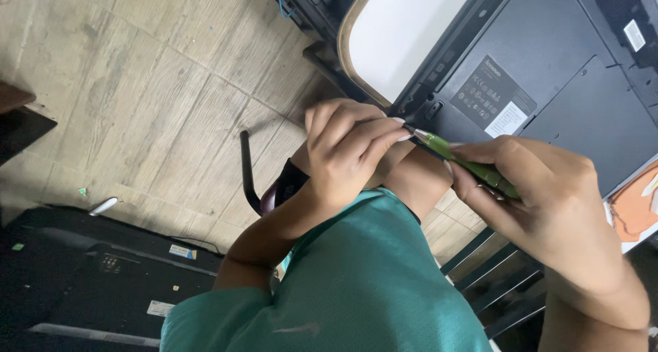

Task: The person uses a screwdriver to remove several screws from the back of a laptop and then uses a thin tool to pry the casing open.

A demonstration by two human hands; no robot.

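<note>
At the middle of the head view, the right hand (548, 201) is closed around a green screwdriver (473, 163), with the fingers wrapped over its handle so that much of the handle is hidden. The left hand (346, 150) is just beside it; its fingertips pinch the thin metal shaft near the tip and press it against the corner of a black laptop (548, 78). The laptop lies with its underside up, on a white table (404, 30) with a wooden rim. The tip itself is covered by the left fingers, so I cannot tell if it sits in a screw. The right part of the laptop is cut off by the frame edge. On its base sits a grey label (495, 95), and a second small white sticker is near the upper right corner.

Below the hands, a teal garment (356, 283) covers the person's lap and knee. At the lower left, another dark device (89, 276) lies on the wood-pattern floor (151, 85), partly in shadow and hard to make out. A black chair frame (248, 170) is seen beside the left wrist, mostly hidden.
</note>
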